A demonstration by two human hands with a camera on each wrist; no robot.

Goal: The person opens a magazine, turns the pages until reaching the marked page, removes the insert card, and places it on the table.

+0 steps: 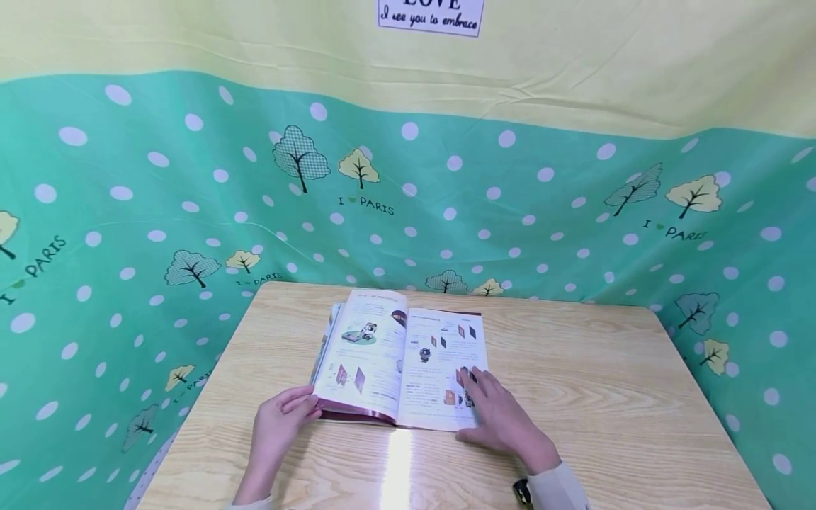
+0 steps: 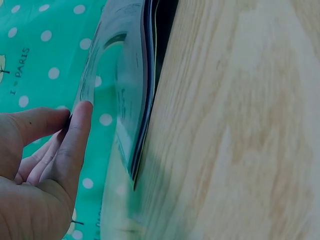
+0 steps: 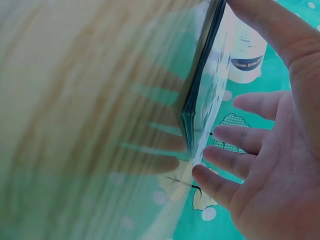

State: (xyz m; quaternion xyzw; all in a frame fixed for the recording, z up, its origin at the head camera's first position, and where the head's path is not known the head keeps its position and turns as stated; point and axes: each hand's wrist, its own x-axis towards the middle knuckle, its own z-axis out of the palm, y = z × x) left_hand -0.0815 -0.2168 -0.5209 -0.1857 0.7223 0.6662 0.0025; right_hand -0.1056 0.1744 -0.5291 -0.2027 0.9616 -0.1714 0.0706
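An open illustrated book (image 1: 423,400) lies on the wooden table, its pages printed with text and small cartoon pictures. At its lower left corner, my left hand (image 1: 283,418) pinches a page (image 1: 372,358) between thumb and fingers. That page is lifted and curved away from the stack beneath in the left wrist view, where the hand (image 2: 47,170) grips its edge. Over the lower right corner of the right-hand page lies my right hand (image 1: 500,418), fingers spread and fairly straight. Seen from the right wrist, the fingertips of this hand (image 3: 270,150) are right at the book's edge (image 3: 192,115).
The light wooden table (image 1: 586,368) reaches out on both sides of the book. A green curtain (image 1: 446,205) with white dots and printed trees hangs behind and beside it. A dark wristband (image 1: 523,491) shows at the right cuff.
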